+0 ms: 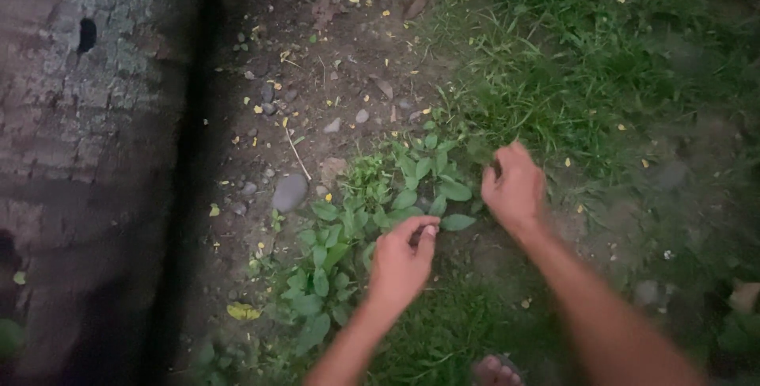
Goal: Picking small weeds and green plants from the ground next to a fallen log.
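Observation:
A patch of broad-leaved green weeds point(372, 212) grows out of dark soil in the middle of the view. My left hand point(401, 259) hovers over the weeds' right edge, its thumb and forefinger pinched together on a small dark bit that I cannot make out. My right hand point(514, 188) is farther right, fingers curled down into the grass point(554, 77) and leaves at the patch's far right edge; whether it grips a stem is hidden. Both forearms are bare.
A rough grey tree trunk point(87, 140) fills the left side. Bare soil point(317, 61) with pebbles, a grey stone point(290, 192), yellow leaf bits and a thin twig lies beyond the weeds. Toes of a foot point(495, 372) show at the bottom edge.

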